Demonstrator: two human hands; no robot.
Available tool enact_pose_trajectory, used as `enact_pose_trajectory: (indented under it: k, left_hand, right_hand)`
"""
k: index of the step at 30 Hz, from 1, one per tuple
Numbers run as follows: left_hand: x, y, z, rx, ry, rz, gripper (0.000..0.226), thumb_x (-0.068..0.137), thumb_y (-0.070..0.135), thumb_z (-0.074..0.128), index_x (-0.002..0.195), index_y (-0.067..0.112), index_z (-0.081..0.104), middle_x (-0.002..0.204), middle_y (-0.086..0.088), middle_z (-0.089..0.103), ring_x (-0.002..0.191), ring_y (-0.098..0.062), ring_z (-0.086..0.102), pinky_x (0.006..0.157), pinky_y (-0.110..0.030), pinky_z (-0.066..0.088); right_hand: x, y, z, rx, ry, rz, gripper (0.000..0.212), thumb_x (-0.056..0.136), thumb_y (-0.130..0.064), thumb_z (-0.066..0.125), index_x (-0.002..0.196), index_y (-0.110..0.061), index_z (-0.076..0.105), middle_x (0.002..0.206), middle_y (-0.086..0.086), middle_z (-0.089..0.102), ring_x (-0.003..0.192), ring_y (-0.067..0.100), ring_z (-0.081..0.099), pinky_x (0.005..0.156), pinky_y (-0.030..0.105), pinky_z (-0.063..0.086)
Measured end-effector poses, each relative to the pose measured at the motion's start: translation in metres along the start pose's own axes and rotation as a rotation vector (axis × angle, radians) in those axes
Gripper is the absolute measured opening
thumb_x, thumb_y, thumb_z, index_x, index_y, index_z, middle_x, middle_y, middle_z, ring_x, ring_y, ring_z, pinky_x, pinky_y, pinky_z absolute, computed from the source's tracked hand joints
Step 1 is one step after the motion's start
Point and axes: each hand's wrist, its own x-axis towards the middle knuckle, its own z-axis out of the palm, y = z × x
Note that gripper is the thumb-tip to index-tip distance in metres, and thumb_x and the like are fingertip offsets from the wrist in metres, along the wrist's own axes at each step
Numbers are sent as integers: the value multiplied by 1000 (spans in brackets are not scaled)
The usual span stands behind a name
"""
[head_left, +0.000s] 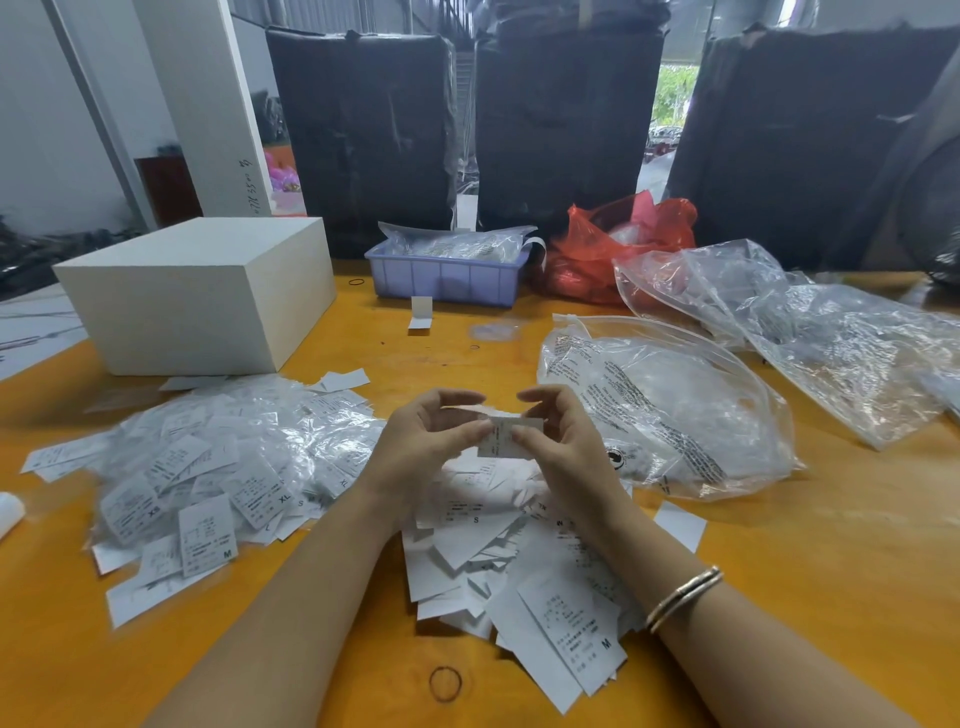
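Past thin dark rubber band (430, 682) and heap of white paper size labels (478, 540), small white printed label (511, 441) pinched above heap by left hand (426, 436) and right hand (561, 441); judged featherlight, limp, best held at edges.

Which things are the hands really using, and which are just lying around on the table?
In the job:
left hand and right hand, both pinching one label
loose label pile under the hands
sleeved label pile at the left, probably

Just lying about:
white box
purple tray
red bag
clear bags
rubber band
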Motion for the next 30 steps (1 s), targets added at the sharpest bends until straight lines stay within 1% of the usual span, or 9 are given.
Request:
enact_pose_trajectory:
  k: [4,8,11,13,20,23,26,28,30]
  left_hand:
    - [-1,-1,1,32,-120,-54,33,77,11,74,105,25,64,85,-4,74,79,-11,70,64,-16,52]
    - [-1,-2,1,11,-81,-26,28,77,6,73,101,19,66,81,-6,74,76,-13,69,62,-17,51]
    - [0,-3,1,11,-19,11,26,78,5,73,99,19,66,81,-3,72,77,-11,68,65,-17,51]
    - [0,-3,0,25,1,19,25,79,5,72,98,20,65,80,-4,72,78,-12,69,66,-17,52]
    - [-1,-1,0,28,-81,-26,19,86,8,65,101,19,64,86,-8,74,83,-19,69,68,-23,53]
    - [0,-2,1,42,-56,-1,19,87,6,63,100,19,64,84,-5,74,80,-16,69,65,-22,54]
    - [1,-2,0,31,19,20,18,87,8,64,99,21,64,81,-2,74,76,-12,69,59,-20,51]
    - [2,-3,-1,41,78,42,19,87,8,64,99,23,63,81,-1,74,76,-11,69,59,-19,50]
    - [2,-3,-2,102,140,95,21,87,7,63,96,26,62,81,2,73,76,-7,68,59,-17,51]
  right_hand:
    - [1,2,-3,19,63,-81,26,83,3,63,95,-19,56,77,8,54,72,18,51,67,32,45]
    - [0,2,-1,-60,9,-106,23,85,1,61,87,-21,66,82,12,67,79,35,60,74,41,51]
    - [1,2,0,-32,28,-104,21,88,-3,59,95,-22,65,82,-1,67,71,13,59,66,25,50]
    - [2,2,-1,6,48,-82,21,87,-1,60,88,-21,65,77,-4,66,67,4,58,64,19,49]
    - [3,6,-1,-119,53,-110,17,84,-5,65,86,-20,71,81,0,70,79,21,64,71,29,51]
    - [4,7,-2,-247,49,-172,15,85,-5,64,94,-15,72,83,-2,66,74,9,58,65,19,45]
    - [1,5,1,-312,-44,-220,25,86,-1,60,106,-13,70,87,-7,55,79,-2,50,70,10,39]
    - [-1,6,4,-371,-82,-259,32,86,1,58,113,-13,67,91,-6,53,83,-2,50,76,13,41]
    - [0,6,5,-471,-50,-320,35,86,-1,58,117,-13,65,96,-2,55,86,7,53,83,31,46]
